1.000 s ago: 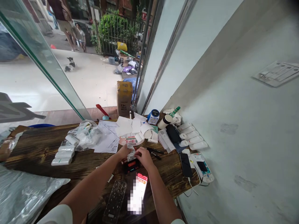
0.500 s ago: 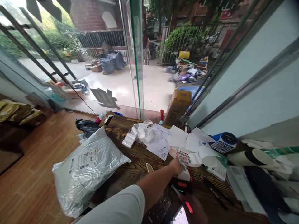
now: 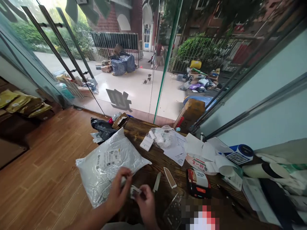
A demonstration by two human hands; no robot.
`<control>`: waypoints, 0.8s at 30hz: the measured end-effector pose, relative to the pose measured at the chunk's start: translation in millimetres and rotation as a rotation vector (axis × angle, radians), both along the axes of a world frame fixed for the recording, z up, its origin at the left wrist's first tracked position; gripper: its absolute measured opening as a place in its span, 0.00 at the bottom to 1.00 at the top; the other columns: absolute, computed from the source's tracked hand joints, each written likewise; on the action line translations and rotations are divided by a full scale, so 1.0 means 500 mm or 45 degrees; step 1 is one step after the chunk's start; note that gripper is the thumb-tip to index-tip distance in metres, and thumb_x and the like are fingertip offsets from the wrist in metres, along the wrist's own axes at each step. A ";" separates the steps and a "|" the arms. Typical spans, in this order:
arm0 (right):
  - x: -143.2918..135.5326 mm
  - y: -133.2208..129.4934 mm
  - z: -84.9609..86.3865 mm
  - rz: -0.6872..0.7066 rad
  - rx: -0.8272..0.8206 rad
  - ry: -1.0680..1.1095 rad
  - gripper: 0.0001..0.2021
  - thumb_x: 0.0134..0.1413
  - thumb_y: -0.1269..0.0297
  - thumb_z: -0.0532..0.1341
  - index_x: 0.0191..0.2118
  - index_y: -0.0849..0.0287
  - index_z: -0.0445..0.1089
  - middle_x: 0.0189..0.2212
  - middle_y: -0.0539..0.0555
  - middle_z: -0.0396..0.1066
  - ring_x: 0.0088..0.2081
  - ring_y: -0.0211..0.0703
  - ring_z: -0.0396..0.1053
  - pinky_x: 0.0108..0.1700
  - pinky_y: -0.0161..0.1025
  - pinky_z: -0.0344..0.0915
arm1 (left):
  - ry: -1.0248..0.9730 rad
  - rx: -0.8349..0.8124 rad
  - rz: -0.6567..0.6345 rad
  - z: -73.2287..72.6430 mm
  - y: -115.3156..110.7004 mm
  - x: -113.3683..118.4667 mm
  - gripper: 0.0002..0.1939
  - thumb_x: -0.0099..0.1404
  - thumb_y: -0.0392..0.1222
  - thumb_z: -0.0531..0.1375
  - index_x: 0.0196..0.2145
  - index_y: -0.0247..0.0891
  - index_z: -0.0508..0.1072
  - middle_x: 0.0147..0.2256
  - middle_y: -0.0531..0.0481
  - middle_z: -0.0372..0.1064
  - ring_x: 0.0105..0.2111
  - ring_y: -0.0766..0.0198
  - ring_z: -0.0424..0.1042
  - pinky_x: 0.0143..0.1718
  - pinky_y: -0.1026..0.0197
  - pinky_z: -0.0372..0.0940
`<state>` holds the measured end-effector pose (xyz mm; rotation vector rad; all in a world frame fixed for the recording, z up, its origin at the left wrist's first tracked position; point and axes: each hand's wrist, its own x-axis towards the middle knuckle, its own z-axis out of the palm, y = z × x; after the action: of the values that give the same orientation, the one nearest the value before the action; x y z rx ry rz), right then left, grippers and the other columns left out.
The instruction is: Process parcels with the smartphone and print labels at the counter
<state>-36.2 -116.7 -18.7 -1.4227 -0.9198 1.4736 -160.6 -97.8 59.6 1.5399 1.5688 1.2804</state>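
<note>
I see my left hand (image 3: 119, 191) and right hand (image 3: 145, 204) pinching what looks like a small label (image 3: 135, 191) between them, low over the table edge (image 3: 134, 127), beside the grey parcel bag (image 3: 107, 163), probably for sticking.

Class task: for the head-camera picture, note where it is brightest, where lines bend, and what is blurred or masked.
Head view: daylight through the glass doors washes out the paved yard; door frames splay and bend toward the edges, a wide-lens effect; the hands, left hand and right hand, look soft; a pixelated block masks something on the wooden table.
</note>
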 end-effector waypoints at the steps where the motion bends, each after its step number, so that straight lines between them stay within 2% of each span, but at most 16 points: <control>1: -0.051 0.004 0.013 0.059 0.006 0.039 0.17 0.33 0.51 0.67 0.23 0.58 0.64 0.18 0.46 0.63 0.23 0.38 0.62 0.26 0.36 0.62 | 0.043 0.046 0.084 -0.005 -0.029 -0.055 0.05 0.63 0.37 0.53 0.38 0.43 0.63 0.34 0.52 0.62 0.37 0.64 0.64 0.40 0.62 0.62; 3: -0.149 0.004 0.032 0.144 0.007 0.073 0.14 0.32 0.59 0.68 0.23 0.58 0.63 0.18 0.45 0.62 0.22 0.36 0.59 0.25 0.34 0.59 | 0.142 0.132 0.219 -0.021 -0.080 -0.148 0.07 0.61 0.36 0.55 0.39 0.44 0.65 0.35 0.52 0.62 0.37 0.64 0.64 0.40 0.63 0.62; 4: -0.194 0.001 0.037 0.163 0.000 0.068 0.12 0.32 0.63 0.68 0.23 0.59 0.64 0.17 0.44 0.61 0.21 0.36 0.58 0.25 0.34 0.57 | 0.302 0.182 0.261 -0.029 -0.100 -0.186 0.08 0.61 0.37 0.56 0.39 0.44 0.65 0.36 0.52 0.63 0.37 0.64 0.66 0.38 0.64 0.64; 7: -0.294 -0.010 0.034 0.118 -0.003 -0.020 0.09 0.33 0.69 0.65 0.23 0.59 0.63 0.17 0.44 0.60 0.21 0.36 0.58 0.26 0.34 0.56 | 0.683 0.299 0.146 -0.050 -0.134 -0.273 0.08 0.60 0.37 0.56 0.39 0.44 0.68 0.36 0.50 0.65 0.36 0.62 0.67 0.34 0.63 0.66; 9: -0.327 -0.018 0.024 0.063 0.018 -0.098 0.08 0.34 0.71 0.63 0.23 0.59 0.63 0.17 0.44 0.61 0.22 0.37 0.59 0.27 0.35 0.57 | 0.891 0.412 0.016 -0.061 -0.136 -0.312 0.10 0.60 0.35 0.56 0.40 0.45 0.70 0.35 0.50 0.68 0.36 0.62 0.68 0.36 0.62 0.65; 12: -0.343 -0.027 0.014 0.009 0.059 -0.201 0.07 0.36 0.68 0.62 0.24 0.58 0.62 0.18 0.45 0.61 0.23 0.38 0.61 0.27 0.35 0.58 | 1.072 0.516 -0.106 -0.078 -0.128 -0.354 0.13 0.60 0.36 0.57 0.43 0.47 0.71 0.37 0.50 0.72 0.38 0.60 0.69 0.40 0.58 0.64; 16: -0.354 -0.039 0.016 0.016 0.089 -0.343 0.07 0.36 0.68 0.62 0.23 0.57 0.61 0.17 0.46 0.61 0.22 0.40 0.63 0.26 0.36 0.58 | 1.057 0.522 -0.201 -0.114 -0.124 -0.396 0.15 0.60 0.35 0.57 0.45 0.46 0.71 0.41 0.50 0.73 0.42 0.60 0.69 0.45 0.58 0.64; 20: -0.371 -0.042 0.029 0.027 0.110 -0.561 0.05 0.36 0.70 0.60 0.22 0.56 0.62 0.16 0.47 0.61 0.22 0.43 0.64 0.27 0.37 0.57 | 0.814 0.297 -0.383 -0.159 -0.125 -0.418 0.18 0.61 0.36 0.56 0.48 0.52 0.70 0.41 0.51 0.73 0.42 0.61 0.69 0.44 0.58 0.65; 22: -0.362 -0.040 0.033 0.020 0.099 -0.663 0.08 0.32 0.70 0.63 0.23 0.55 0.63 0.16 0.46 0.61 0.22 0.43 0.63 0.27 0.38 0.55 | 0.683 0.190 -0.371 -0.175 -0.125 -0.421 0.17 0.62 0.38 0.54 0.47 0.52 0.71 0.39 0.48 0.72 0.40 0.61 0.70 0.42 0.58 0.66; 24: -0.327 -0.040 0.031 -0.027 0.051 -0.760 0.14 0.27 0.68 0.67 0.25 0.54 0.63 0.16 0.46 0.62 0.22 0.45 0.64 0.27 0.38 0.55 | 0.617 0.129 -0.355 -0.181 -0.124 -0.422 0.15 0.63 0.39 0.53 0.45 0.52 0.73 0.36 0.48 0.71 0.38 0.61 0.69 0.40 0.58 0.66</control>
<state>-199.8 -136.9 -3.2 -1.8767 -1.2755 1.0118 -371.5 -159.8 -31.1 2.1659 1.5052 0.8836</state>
